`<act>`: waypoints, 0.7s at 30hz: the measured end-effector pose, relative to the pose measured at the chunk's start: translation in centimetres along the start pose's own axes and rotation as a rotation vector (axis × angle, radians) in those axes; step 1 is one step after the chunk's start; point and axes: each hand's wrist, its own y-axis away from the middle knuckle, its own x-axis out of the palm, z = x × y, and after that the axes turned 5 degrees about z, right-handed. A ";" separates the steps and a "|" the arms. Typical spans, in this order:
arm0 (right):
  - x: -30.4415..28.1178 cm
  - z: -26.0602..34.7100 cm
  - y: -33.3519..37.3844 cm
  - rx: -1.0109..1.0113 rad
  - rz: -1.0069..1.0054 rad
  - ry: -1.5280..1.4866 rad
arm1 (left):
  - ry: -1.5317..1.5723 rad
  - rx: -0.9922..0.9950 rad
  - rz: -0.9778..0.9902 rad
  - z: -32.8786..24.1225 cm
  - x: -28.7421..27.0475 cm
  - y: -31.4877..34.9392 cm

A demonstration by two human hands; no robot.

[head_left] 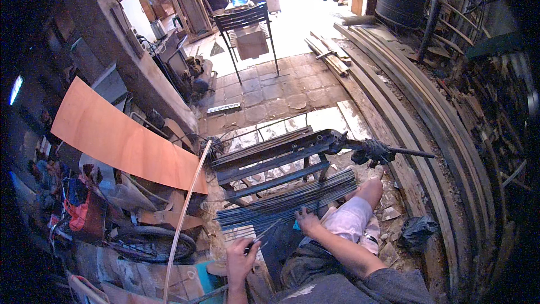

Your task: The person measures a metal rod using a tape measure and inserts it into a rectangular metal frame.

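Note:
My left hand (pixel 241 258) is closed around a few short, thin grey metal rods (pixel 269 229) that point up and to the right. My right hand (pixel 307 221) has bent fingers at the near side of a bundle of long, thin metal rods (pixel 287 200). A small teal patch shows at its fingertips, too small to name. Beyond the bundle stands a dark metal frame (pixel 273 160), bearing a long lever (pixel 413 151) that reaches right. My bare knee (pixel 369 191) is beside the bundle's right end.
Long timber planks (pixel 394 95) run along the right. A curved orange-brown sheet (pixel 124 132) and a thin pale strip (pixel 188 202) rise on the left, near a bicycle wheel (pixel 152 245). A dark chair (pixel 243 19) stands ahead; a black plastic bag (pixel 418 233) lies at right.

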 end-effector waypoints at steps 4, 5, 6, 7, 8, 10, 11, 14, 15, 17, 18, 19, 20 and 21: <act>3.1 -3.6 -2.7 -0.051 -0.058 -0.031 | -0.053 0.220 0.183 -2.3 -0.7 -1.7; 2.0 -2.8 -2.0 -0.063 -0.035 -0.149 | -0.065 0.247 0.221 -2.5 -1.2 -1.6; -1.7 -1.5 0.0 -0.078 0.006 -0.269 | -0.073 0.257 0.262 -2.6 -1.8 -1.2; -5.6 -0.9 2.1 -0.072 0.047 -0.391 | -0.071 0.275 0.316 -2.7 -2.0 -1.1; -8.3 -0.7 4.0 0.026 -0.002 -0.509 | -0.066 0.307 0.344 -3.1 -1.9 -1.6; -9.5 -2.6 6.7 0.188 -0.397 -0.584 | -0.047 0.384 0.445 -5.0 -1.0 -3.2; -10.3 -3.9 7.8 0.145 -0.643 -0.578 | 0.015 0.433 0.463 -5.7 -0.3 -3.8; -13.5 -6.1 12.7 0.115 -0.727 -1.168 | 0.229 0.404 0.484 -8.7 1.3 -4.5; -14.6 -6.2 14.9 0.070 -0.712 -1.451 | 0.374 0.299 0.513 -9.0 2.0 -4.4; -15.3 -6.4 18.5 -0.003 -0.725 -1.819 | 0.704 0.007 0.538 -10.3 4.0 -3.2; -15.3 -6.6 19.7 -0.027 -0.757 -1.913 | 0.774 -0.081 0.566 -11.6 5.0 -3.2; -15.4 -6.7 21.1 -0.013 -0.832 -1.871 | 0.845 -0.171 0.588 -13.0 6.1 -3.3; -15.8 -6.4 22.4 -0.036 -0.893 -1.797 | 0.913 -0.267 0.604 -14.0 7.2 -3.3; -16.0 -5.9 23.4 -0.031 -0.934 -1.700 | 1.020 -0.254 0.633 -13.9 8.4 -3.5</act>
